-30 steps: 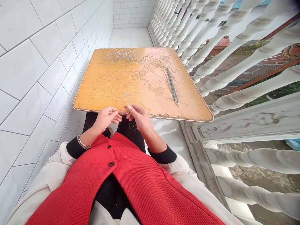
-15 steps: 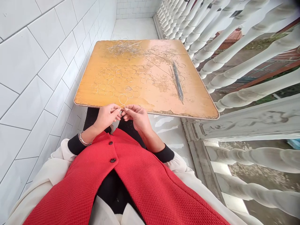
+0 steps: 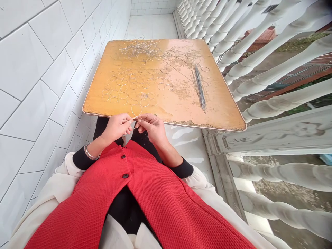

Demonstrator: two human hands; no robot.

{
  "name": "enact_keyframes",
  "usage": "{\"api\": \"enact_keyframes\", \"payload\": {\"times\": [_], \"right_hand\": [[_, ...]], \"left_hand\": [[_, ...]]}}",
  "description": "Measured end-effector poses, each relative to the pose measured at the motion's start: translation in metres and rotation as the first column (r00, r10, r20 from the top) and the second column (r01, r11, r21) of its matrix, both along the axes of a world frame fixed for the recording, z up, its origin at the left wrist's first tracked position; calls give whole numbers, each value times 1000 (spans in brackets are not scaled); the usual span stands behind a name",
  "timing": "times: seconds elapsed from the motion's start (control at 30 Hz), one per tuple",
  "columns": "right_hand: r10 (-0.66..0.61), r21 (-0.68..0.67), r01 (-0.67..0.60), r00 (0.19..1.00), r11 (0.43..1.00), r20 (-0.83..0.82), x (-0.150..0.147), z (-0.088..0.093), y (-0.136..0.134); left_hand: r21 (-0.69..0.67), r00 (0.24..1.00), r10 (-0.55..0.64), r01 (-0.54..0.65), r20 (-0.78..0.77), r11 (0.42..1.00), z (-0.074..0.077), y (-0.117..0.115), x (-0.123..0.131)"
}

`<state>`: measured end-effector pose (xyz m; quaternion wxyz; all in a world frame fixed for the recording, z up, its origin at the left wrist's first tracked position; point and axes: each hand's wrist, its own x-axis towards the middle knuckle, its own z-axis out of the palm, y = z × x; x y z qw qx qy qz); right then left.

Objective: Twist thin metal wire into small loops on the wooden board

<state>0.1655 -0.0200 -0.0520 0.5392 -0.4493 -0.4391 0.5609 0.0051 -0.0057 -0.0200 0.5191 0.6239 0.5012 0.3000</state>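
Your left hand (image 3: 118,126) and right hand (image 3: 153,127) sit close together, both pinched on the wire loop (image 3: 136,106) just ahead of them, probably to steady it, with loose rings (image 3: 132,85) spread beyond, presumably for easy reach.

A wall of large glossy white tiles with grey joints (image 3: 28,86) fills the left side of the frame, meeting a far wall of smaller white brick-shaped tiles (image 3: 153,6) at the top centre, with a smooth pale floor (image 3: 150,27) below it. A rounded-corner tabletop, orange-yellow to pale pink with a chipped front edge (image 3: 218,110), stands in the upper centre. Along the right run white turned balusters (image 3: 285,98) and a white panel with raised ornament (image 3: 280,136), while bright light streaks the floor right of centre.
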Motion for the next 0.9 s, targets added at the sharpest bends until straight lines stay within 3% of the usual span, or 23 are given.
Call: {"api": "enact_keyframes", "payload": {"times": [0.27, 0.9], "right_hand": [[-6, 9, 5, 994, 1000, 109, 0, 0, -1], [0, 37, -6, 989, 999, 150, 6, 2, 0]], "left_hand": [[5, 999, 3, -3, -33, 1000, 2, -1, -2], [73, 998, -2, 7, -65, 997, -2, -1, -2]]}}
